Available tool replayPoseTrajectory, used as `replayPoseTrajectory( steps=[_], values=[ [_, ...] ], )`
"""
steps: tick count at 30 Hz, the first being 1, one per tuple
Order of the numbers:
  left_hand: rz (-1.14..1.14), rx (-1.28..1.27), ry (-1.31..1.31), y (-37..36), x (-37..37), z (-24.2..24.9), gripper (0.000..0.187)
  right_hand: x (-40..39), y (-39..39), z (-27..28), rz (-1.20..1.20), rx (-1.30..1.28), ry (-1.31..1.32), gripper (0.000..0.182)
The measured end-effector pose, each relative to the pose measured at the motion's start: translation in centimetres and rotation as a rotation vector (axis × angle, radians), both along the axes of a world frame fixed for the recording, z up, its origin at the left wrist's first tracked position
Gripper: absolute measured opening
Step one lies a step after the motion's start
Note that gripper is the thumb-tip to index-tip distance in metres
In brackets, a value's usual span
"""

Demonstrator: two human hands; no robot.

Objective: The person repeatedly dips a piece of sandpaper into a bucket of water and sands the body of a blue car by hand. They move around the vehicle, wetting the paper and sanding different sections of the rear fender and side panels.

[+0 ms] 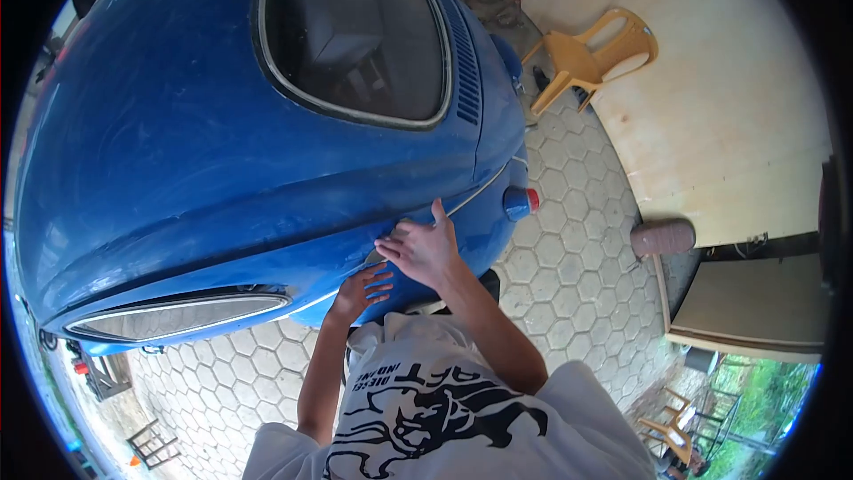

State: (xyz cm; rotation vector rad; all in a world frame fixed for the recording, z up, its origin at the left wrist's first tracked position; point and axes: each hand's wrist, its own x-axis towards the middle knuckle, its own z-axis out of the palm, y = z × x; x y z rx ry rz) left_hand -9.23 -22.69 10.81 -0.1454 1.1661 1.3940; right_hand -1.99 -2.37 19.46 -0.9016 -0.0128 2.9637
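A blue rounded car (204, 160) fills the left and centre of the view, its rear side close in front of me. My right hand (425, 251) is at the body below the rear window, fingers bent together and thumb stuck out. A small grey-beige piece (374, 258) shows at its fingertips; I cannot tell what it is. Just below, my left hand (360, 293) hovers beside the panel with its fingers apart and nothing in them. A pale trim strip (475, 192) runs along the fender seam near both hands.
A red-and-blue tail lamp (522, 203) sticks out of the fender at right. Hexagonal pavers (569, 240) cover the ground. Beyond stand a yellow plastic chair (586, 58), a plywood wall (711, 80) and a brown cylindrical object (664, 237). The car's side window (178, 314) lies to the left.
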Motion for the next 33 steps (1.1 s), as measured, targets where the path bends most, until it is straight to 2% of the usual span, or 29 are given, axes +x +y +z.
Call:
replayPoseTrajectory(
  steps=[1, 3, 6, 7, 10, 12, 15, 18, 19, 22, 25, 30, 32, 33],
  values=[
    [0.087, 0.062, -0.159, 0.4, -0.1, 0.5, 0.046, 0.0, 0.2, 0.2, -0.02, -0.026, -0.01, 0.118],
    [0.261, 0.184, -0.263, 1.0, 0.1, 0.2, 0.042, 0.3, 1.1, 1.2, -0.029, -0.075, -0.059, 0.114],
    [0.547, 0.26, -0.425, 2.3, 0.8, 0.0, 0.034, 2.0, 4.0, -1.6, 0.182, 0.052, 0.093, 0.111],
    [0.639, 0.259, -0.485, 2.9, 1.2, -0.1, 0.031, 2.8, 4.4, -2.6, 0.213, 0.053, 0.152, 0.096],
    [0.762, 0.352, -0.501, 4.2, 1.5, 0.1, 0.02, 5.6, 4.1, -5.1, 0.243, 0.45, -0.122, 0.078],
    [0.788, 0.331, -0.46, 4.2, 1.9, -2.1, 0.018, 8.1, 3.9, -9.9, 0.205, 0.532, -0.278, 0.06],
    [0.793, 0.277, -0.431, 4.5, 2.1, -4.0, 0.017, 8.3, 3.7, -16.7, 0.231, 0.914, -0.894, 0.054],
    [0.755, 0.215, -0.361, 4.8, 2.4, -3.5, 0.016, 7.7, 2.8, -22.7, 0.224, 1.792, -1.259, 0.051],
    [0.739, 0.191, -0.33, 4.6, 2.8, -3.0, 0.016, 6.9, 2.3, -21.2, 0.299, 1.724, -1.157, 0.055],
    [0.729, 0.182, -0.094, 3.3, 3.1, -1.8, 0.013, 5.0, 0.3, -21.2, 0.204, 1.758, -1.284, 0.059],
    [0.947, 0.201, 0.0, 0.0, 3.2, -1.8, 0.01, 4.8, -0.2, -21.0, 0.197, 1.722, -1.294, 0.062],
    [1.117, 0.158, -0.017, -2.4, 2.9, -0.8, 0.01, 5.1, 0.1, -20.3, 0.263, 1.704, -1.273, 0.064],
    [1.147, 0.185, -0.055, -2.0, 3.5, -0.8, 0.022, 5.2, -0.1, -20.6, 0.275, 1.713, -1.274, 0.064],
    [1.253, 0.159, -0.251, -1.2, 3.4, 1.0, 0.026, 5.1, -0.1, -20.6, 0.271, 1.712, -1.273, 0.065]
  ],
)
